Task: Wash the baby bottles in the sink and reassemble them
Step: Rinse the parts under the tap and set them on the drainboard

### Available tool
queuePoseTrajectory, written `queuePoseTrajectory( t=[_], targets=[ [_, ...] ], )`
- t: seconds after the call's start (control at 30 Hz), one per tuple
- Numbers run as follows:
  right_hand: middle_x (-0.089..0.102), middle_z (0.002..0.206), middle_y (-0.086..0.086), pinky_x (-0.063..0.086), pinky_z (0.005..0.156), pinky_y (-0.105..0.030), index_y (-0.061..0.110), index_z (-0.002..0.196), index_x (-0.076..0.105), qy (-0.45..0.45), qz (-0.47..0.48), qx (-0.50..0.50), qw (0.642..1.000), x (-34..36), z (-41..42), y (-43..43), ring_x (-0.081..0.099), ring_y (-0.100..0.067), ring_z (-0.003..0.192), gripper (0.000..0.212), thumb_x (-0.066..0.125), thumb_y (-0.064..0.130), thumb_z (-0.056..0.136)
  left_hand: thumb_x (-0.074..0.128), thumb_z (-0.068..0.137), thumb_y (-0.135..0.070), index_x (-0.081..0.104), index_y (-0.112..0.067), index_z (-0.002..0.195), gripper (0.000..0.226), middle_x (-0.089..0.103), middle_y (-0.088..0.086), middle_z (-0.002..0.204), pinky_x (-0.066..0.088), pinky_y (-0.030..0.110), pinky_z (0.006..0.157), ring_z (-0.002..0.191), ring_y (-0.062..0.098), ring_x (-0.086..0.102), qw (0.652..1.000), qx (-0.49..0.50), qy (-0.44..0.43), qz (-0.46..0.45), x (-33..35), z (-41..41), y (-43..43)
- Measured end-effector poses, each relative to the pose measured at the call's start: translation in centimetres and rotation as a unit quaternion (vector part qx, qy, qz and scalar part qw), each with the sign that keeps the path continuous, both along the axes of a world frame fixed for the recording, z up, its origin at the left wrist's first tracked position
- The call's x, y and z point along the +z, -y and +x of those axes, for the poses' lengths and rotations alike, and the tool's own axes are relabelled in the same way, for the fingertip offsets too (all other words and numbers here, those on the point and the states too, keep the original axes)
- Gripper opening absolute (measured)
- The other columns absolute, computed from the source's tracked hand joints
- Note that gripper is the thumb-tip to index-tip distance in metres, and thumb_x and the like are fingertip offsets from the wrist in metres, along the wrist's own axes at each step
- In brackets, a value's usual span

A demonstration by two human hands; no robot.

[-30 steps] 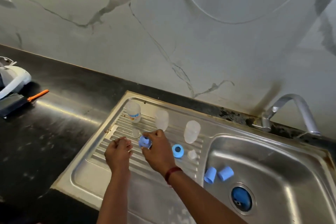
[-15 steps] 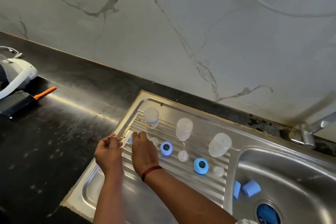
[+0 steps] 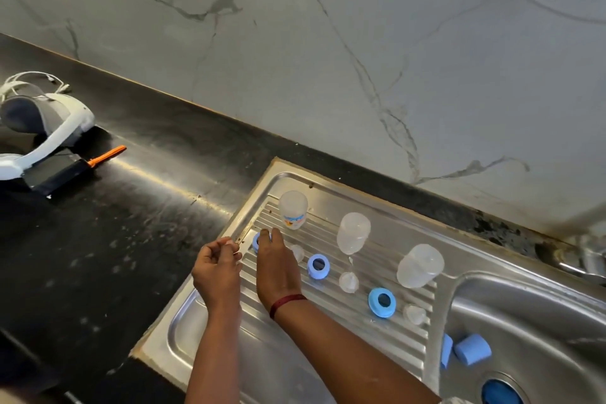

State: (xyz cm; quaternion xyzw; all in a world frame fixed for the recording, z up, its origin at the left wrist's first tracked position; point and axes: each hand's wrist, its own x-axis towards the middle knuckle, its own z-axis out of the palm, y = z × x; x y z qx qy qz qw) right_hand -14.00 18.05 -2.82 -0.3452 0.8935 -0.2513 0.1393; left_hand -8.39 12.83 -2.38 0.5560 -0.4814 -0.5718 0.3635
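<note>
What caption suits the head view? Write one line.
Right hand grips a blue ring on the drainboard near three upturned bottles.

Drainboard (image 3: 403,341) rear edge lined by 3 upturned bottles (image 3: 353,233), middle row occupied by blue rings (image 3: 317,266) and teats (image 3: 348,282), near strip left open for passage.

Pretty sure we're looking at a home kitchen here: a stainless sink (image 3: 531,292) with a tap (image 3: 587,261) sitting at 4 o'clock, its ribbed drainboard (image 3: 331,321) lying at 6, a black countertop (image 3: 131,223) stretching toward 9, and a marble-look wall (image 3: 328,59) rising at 12.
</note>
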Motion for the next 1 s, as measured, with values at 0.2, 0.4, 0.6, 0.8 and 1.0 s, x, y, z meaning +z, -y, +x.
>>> queuePoseTrajectory(
  t=[0.2,0.4,0.6,0.8,1.0],
  targets=[
    [0.058,0.137,-0.010,0.048,0.101,-0.031,0.009,0.139,0.052,-0.035,-0.111,-0.023,0.993,1.4,0.4,-5.5,0.061,-0.025,0.119,0.045,0.055,0.000,0.096,0.062,0.096,-0.015,0.066,-0.026,0.089,0.013,0.070,0.003,0.087,0.058,0.042,0.081,0.087,0.026,0.069,0.998,-0.056,-0.016,-0.016,0.8,-1.3,-4.1],
    [0.071,0.109,-0.007,0.052,0.084,-0.026,0.009,0.114,0.069,-0.103,-0.191,-0.091,0.972,2.7,-0.1,-14.9,0.068,-0.021,0.097,0.035,0.065,-0.005,0.082,0.065,0.092,-0.013,0.068,-0.027,0.081,0.018,0.073,0.002,0.083,0.057,0.052,0.086,0.085,0.027,0.070,0.989,-0.143,-0.032,0.000,2.6,-1.9,-11.6],
    [0.072,0.101,-0.004,0.041,0.080,-0.009,0.010,0.106,0.072,-0.107,-0.210,-0.194,0.952,1.8,0.9,-24.0,0.066,-0.015,0.089,0.037,0.072,-0.008,0.073,0.067,0.078,-0.025,0.071,-0.038,0.078,0.014,0.073,-0.002,0.073,0.057,0.055,0.080,0.078,0.027,0.071,0.962,-0.270,-0.031,-0.030,3.5,-1.2,-19.1],
    [0.071,0.099,-0.002,0.049,0.068,-0.022,0.012,0.101,0.073,-0.042,-0.140,-0.246,0.958,0.5,2.1,-32.8,0.069,-0.022,0.084,0.023,0.068,0.002,0.081,0.063,0.069,-0.036,0.070,-0.034,0.079,0.012,0.071,0.001,0.070,0.055,0.056,0.077,0.073,0.028,0.068,0.938,-0.345,-0.023,-0.024,3.4,-1.7,-26.8],
    [0.072,0.103,-0.004,0.050,0.078,-0.029,0.012,0.102,0.073,0.045,-0.051,-0.277,0.959,-1.3,0.8,-40.4,0.068,-0.022,0.088,0.020,0.064,0.010,0.084,0.059,0.067,-0.034,0.070,-0.039,0.079,0.017,0.073,-0.004,0.075,0.053,0.044,0.075,0.077,0.022,0.069,0.915,-0.402,0.016,0.023,1.6,-2.0,-33.8]
  ],
)
